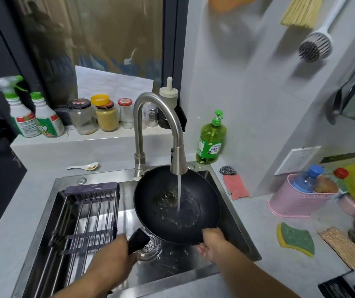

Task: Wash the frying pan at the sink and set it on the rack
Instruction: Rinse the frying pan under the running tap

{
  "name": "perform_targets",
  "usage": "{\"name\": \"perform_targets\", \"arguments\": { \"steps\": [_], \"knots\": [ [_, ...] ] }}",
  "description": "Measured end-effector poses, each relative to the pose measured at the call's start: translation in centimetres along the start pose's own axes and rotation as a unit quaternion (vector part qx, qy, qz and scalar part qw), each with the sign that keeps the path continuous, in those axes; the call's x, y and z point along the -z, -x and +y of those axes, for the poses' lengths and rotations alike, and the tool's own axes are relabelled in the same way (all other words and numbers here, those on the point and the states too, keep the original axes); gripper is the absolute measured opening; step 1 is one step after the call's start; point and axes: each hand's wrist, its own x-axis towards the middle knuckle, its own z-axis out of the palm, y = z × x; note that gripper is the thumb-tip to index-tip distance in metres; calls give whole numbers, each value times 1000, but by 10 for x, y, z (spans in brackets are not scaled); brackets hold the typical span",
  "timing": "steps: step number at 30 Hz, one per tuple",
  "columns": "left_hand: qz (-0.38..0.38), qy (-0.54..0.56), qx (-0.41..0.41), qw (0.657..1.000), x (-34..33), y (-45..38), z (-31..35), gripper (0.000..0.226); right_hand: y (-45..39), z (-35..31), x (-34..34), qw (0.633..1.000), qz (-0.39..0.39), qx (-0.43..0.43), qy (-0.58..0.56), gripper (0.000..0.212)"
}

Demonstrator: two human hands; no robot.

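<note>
Judging the black non-stick frying pan (176, 203) rigid, weighty with water, slippery: left hand (116, 252) grips its handle, right hand (213, 244) pinches the near rim.

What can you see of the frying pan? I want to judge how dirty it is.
The frying pan is black, round and deep, held tilted over the sink under the faucet's running stream. Brownish greasy residue and pooling water sit in its bottom. The left hand grips its dark handle; the right hand holds the near rim.
</note>
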Motion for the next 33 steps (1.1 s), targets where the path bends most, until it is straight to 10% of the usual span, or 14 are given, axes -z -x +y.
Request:
{"name": "perform_targets", "arguments": {
  "steps": [18, 33],
  "knots": [
    [-40, -109, -97, 989, 11, -54, -41, 59, -2, 5, 28, 998, -66, -13, 20, 48],
    [116, -205, -160, 958, 12, -57, -79, 50, -9, 49, -11, 975, -151, -48, -153, 35]
  ]
}}
